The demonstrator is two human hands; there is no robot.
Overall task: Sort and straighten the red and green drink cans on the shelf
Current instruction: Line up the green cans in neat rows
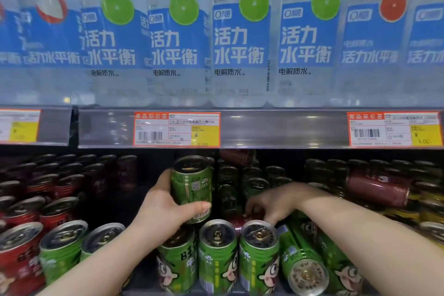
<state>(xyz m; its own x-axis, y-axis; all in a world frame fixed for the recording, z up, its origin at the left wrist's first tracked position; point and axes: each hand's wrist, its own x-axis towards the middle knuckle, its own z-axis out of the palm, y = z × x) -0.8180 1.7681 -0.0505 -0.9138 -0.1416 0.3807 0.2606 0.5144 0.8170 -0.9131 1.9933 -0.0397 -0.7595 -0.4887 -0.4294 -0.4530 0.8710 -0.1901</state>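
My left hand (165, 204) grips a green can (192, 187) and holds it upright above the front row. My right hand (274, 202) reaches in from the right, its fingers curled onto a red can (236, 220) lying behind the front green cans. Three green cans stand upright at the front: one (177, 262), a second (217, 255) and a third (259, 255). A green can (300, 259) lies on its side to their right. Red cans (21, 255) stand at the left, with two green cans (61, 247) beside them.
A shelf edge with price tags (176, 129) runs just above the cans, carrying large water bottles (240, 38). A dark red can (377, 188) lies on its side on cans at the right. Further dark cans fill the back of the shelf.
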